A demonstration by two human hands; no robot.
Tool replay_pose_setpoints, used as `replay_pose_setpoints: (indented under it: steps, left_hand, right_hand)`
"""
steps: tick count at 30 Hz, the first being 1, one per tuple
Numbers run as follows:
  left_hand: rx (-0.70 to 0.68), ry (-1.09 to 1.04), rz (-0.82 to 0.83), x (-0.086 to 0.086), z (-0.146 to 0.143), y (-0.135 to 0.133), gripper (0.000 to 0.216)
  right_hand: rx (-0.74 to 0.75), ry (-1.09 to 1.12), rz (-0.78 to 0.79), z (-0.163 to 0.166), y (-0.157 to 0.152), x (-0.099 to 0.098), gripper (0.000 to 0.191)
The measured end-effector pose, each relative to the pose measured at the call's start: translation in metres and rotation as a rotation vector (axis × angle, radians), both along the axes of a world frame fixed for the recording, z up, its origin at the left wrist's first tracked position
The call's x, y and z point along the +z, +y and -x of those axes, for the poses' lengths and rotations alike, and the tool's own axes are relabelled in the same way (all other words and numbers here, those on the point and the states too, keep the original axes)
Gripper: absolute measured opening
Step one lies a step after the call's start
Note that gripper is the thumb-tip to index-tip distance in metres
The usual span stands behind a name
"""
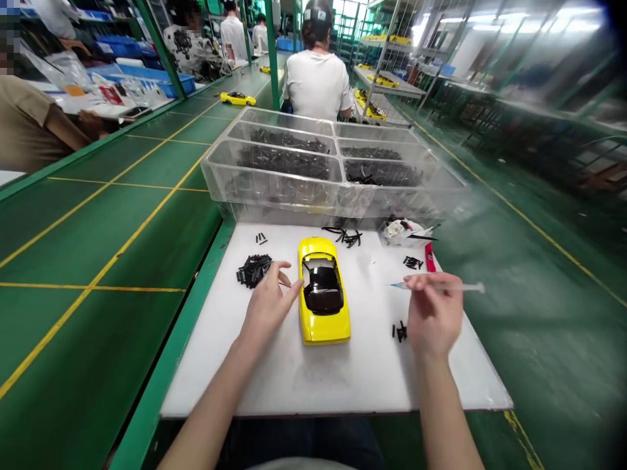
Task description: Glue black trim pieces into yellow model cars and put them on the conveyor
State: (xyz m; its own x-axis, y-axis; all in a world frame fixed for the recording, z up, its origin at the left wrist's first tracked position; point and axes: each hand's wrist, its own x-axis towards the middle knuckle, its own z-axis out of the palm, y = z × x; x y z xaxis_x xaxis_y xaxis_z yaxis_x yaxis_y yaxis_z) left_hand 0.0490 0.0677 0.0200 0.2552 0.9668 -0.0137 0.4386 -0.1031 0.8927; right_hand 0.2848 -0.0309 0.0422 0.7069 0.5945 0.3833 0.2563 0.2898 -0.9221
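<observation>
Head view: a yellow toy car point(324, 287) stood on a white bench point(304, 382), between the left hand point(267, 297) and right hand point(435, 313).
The left hand was loosely open, thumb close beside the car, black pieces point(252, 271) near its fingers. The right hand gripped a syringe point(459, 287), tip toward the car but apart. The step seemed to be positioning; the next move likely called for a steady tip.
</observation>
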Motion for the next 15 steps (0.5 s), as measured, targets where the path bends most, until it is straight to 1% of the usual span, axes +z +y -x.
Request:
replay_pose_setpoints:
  steps: [1,3,5,6,8,11,13,15]
  left_hand:
    - [-0.001,0.021,0.030,-0.006,0.002,-0.010,0.040]
    - [-0.026,0.036,0.097,-0.016,0.001,-0.026,0.050]
    - [-0.037,0.011,0.150,-0.021,-0.003,-0.035,0.059]
    - [-0.034,-0.004,0.167,-0.022,-0.006,-0.037,0.062]
    - [-0.022,-0.024,0.188,-0.020,-0.010,-0.039,0.062]
    - [-0.006,-0.035,0.192,-0.014,-0.011,-0.038,0.055]
    - [-0.004,-0.046,0.194,-0.013,-0.010,-0.037,0.050]
    - [-0.010,-0.047,0.197,-0.013,-0.009,-0.037,0.047]
  right_hand:
    - [0.066,0.061,-0.055,0.009,-0.002,0.008,0.021]
    - [0.327,0.256,-0.159,0.028,-0.002,0.022,0.042]
    - [0.538,0.367,-0.199,0.046,0.001,0.029,0.058]
    - [0.606,0.389,-0.198,0.054,0.003,0.030,0.062]
    - [0.708,0.432,-0.195,0.067,0.007,0.028,0.066]
    - [0.836,0.506,-0.200,0.077,0.014,0.021,0.061]
    - [0.871,0.542,-0.207,0.080,0.017,0.017,0.056]
    - [0.874,0.568,-0.206,0.082,0.020,0.014,0.054]
